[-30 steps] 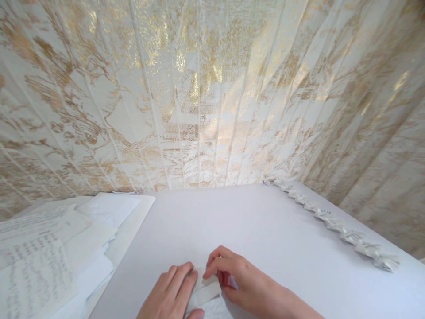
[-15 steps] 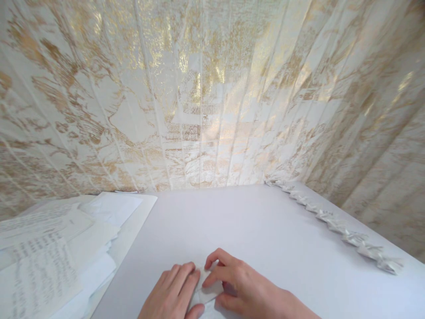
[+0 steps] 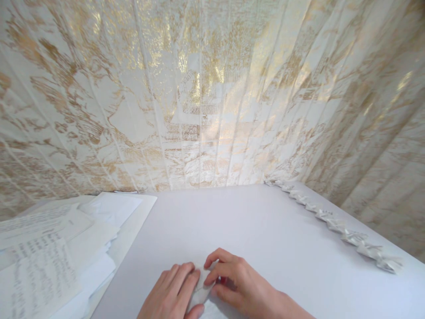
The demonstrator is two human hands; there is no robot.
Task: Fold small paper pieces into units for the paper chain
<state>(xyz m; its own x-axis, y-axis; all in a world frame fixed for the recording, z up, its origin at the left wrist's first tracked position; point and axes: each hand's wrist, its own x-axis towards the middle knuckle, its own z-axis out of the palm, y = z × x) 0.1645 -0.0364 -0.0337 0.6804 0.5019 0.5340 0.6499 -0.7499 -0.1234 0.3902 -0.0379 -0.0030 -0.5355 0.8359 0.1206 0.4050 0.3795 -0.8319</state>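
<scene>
paper [image 3: 201, 289], white, folded: lying on the white table [image 3: 212, 226] at the near edge of view, between both hands, partly covered by them. its right side is showing narrower than a second ago, when a wider strip was reaching out under the right hand.

left hand [image 3: 171, 292]: resting flat over the paper's left side, fingers pressing together, thumb standing apart at the near end; holding much the same place as before.

right hand [image 3: 237, 279]: arching at the paper's right side, index and middle fingertips touching it, slightly spread; thumb now sitting closer to them than earlier. whether they are pinching the edge, one cannot tell.

handwritten sheets [image 3: 43, 274]: overlapping in a pile, left.

folded paper pieces [image 3: 335, 225]: forming a row along the right edge.

curtain [image 3: 195, 110], gold-patterned: hanging behind.
</scene>
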